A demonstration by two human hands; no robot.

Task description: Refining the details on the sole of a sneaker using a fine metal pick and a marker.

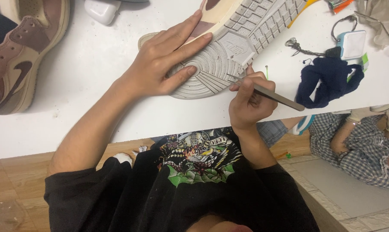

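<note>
The sneaker lies sole-up on the white counter. The left hand presses flat, fingers spread, on its toe tread. The right hand pinches metal tweezers, tips touching the sole's edge.

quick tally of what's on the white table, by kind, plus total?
Shoes: 2, one sole-up under the left hand, one brown and tan at the left edge
Metal tools: 1, in the right hand
Dark blue cloths: 1
Small white cases: 1
Light blue gadgets on a cord: 1
Total: 6
</note>
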